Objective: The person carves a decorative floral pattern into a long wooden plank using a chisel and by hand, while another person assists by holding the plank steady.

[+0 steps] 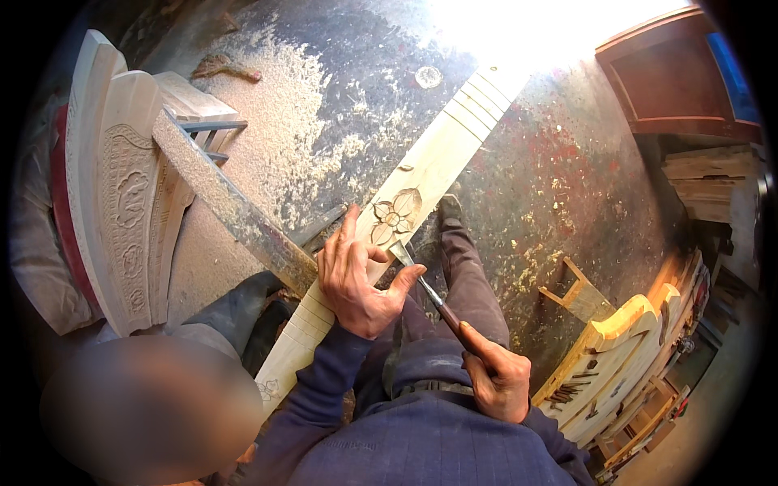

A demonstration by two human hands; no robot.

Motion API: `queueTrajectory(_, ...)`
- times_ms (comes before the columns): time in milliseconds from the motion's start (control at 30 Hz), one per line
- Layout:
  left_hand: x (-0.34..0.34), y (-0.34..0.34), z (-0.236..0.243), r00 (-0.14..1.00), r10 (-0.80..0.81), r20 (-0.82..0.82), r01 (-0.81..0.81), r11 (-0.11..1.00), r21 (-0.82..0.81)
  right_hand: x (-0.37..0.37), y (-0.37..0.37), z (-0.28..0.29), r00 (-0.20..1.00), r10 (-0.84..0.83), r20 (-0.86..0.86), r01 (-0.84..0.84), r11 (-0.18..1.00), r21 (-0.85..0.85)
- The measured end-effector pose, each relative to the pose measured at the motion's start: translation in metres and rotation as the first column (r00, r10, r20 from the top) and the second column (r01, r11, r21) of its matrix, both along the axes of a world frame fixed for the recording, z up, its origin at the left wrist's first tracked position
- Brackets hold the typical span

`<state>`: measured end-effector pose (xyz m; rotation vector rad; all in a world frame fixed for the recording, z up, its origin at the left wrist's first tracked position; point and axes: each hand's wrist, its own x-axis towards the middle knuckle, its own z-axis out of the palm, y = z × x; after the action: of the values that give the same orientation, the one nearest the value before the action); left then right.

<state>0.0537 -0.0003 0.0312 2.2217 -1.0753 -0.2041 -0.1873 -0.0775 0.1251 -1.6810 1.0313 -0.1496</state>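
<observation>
A long pale wooden board (438, 154) slants across my lap, with a flower (391, 217) carved in relief near its middle and grooves cut across it. My right hand (498, 377) is wrapped round the dark handle of a chisel (432, 293). Its metal blade points up and left, the tip on the board just below the flower. My left hand (356, 283) rests on the board left of the blade, fingers bent and apart. The left thumb reaches toward the chisel's shank; whether they touch I cannot tell.
Left stands a carved wooden panel (130, 194) beside a worn beam (235, 211). Wood shavings (284, 105) and a brush (225, 68) lie on the floor. A person (154, 405) is close at lower left. Several carving tools (573, 389) lie on a pale surface at right.
</observation>
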Motion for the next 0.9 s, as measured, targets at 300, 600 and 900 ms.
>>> queueTrajectory(300, 0.002, -0.003, 0.002, 0.999, -0.031, 0.035, 0.030, 0.999, 0.026, -0.002, -0.008, -0.002, 1.000, 0.016, -0.001, -0.016, 0.999, 0.043)
queueTrajectory(600, 0.000, -0.003, 0.000, 0.999, -0.001, 0.044, 0.000, 1.000, 0.028, 0.000, -0.024, -0.010, 0.998, 0.065, 0.014, -0.066, 0.996, 0.055)
queueTrajectory(900, 0.002, -0.003, 0.001, 0.999, -0.010, 0.035, 0.010, 1.000, 0.002, -0.009, -0.025, -0.004, 0.991, 0.135, -0.010, -0.135, 0.990, -0.029)
